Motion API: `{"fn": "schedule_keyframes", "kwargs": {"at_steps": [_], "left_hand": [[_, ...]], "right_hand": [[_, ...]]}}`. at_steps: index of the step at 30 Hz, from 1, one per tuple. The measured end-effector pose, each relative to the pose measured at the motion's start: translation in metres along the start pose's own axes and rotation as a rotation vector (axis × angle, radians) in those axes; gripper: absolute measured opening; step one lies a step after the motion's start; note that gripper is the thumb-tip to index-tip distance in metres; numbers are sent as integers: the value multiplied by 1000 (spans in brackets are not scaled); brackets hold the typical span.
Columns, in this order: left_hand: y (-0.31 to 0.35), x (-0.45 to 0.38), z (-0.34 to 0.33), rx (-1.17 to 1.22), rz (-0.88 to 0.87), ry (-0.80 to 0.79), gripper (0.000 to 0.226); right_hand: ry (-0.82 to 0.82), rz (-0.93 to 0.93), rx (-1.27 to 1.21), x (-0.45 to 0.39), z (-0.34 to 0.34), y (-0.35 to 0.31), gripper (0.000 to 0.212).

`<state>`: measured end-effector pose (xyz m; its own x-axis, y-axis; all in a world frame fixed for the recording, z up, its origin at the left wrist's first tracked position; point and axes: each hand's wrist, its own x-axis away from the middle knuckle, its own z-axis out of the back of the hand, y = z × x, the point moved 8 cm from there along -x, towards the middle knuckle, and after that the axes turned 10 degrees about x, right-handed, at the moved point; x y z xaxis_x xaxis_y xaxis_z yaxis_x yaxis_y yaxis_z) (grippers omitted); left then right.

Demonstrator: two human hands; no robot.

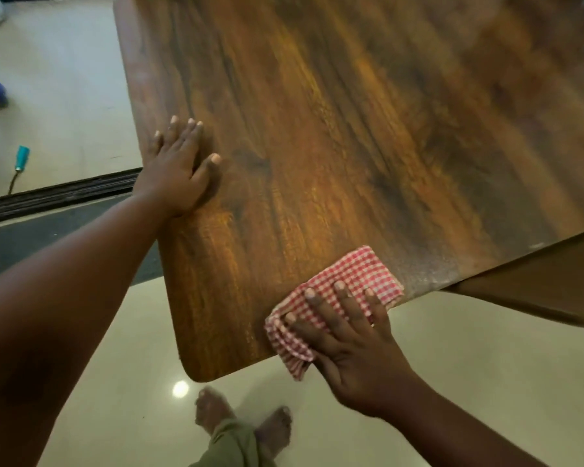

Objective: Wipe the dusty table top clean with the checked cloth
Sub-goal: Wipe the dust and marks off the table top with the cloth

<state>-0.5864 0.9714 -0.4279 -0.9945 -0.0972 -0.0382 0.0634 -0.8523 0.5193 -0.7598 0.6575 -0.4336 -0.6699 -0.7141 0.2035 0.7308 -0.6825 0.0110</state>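
A dark wooden table top [351,129] fills most of the view, with a pale dusty patch near its front edge at the right. A folded red-and-white checked cloth [358,271] lies at the front edge, part of it hanging over. My right hand [348,338] presses flat on the cloth with fingers spread and straight. My left hand [179,170] rests flat on the table near its left edge, fingers straight, holding nothing.
A brown chair seat [536,284] juts out under the table's right front. Pale tiled floor [452,365] lies below, with a dark mat [48,244] and a door track [58,193] at left. A teal-handled tool [21,158] lies on the floor. My bare feet [240,419] stand below the table corner.
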Motion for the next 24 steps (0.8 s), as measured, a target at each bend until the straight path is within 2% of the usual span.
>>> {"fn": "schedule_keyframes", "kwargs": {"at_steps": [6,17,19,21,24], "left_hand": [[1,-3,-2,-5,-2,-19,71],[3,0,-4,-28,-21,-50,73],[7,4,-4,-66,-26,-51,78],[11,8,-3,-90,-2,-60,80],[19,21,-4,-104,70,-94,87]], "right_hand": [[-6,-72,32,13,-4,62,50],[10,-124,24,29,2,126,51],[-7,-144,1,31,4,130,57],[-35,-158,-10,33,2,138,74],[-181,-128,99,38,-7,147,99]]}}
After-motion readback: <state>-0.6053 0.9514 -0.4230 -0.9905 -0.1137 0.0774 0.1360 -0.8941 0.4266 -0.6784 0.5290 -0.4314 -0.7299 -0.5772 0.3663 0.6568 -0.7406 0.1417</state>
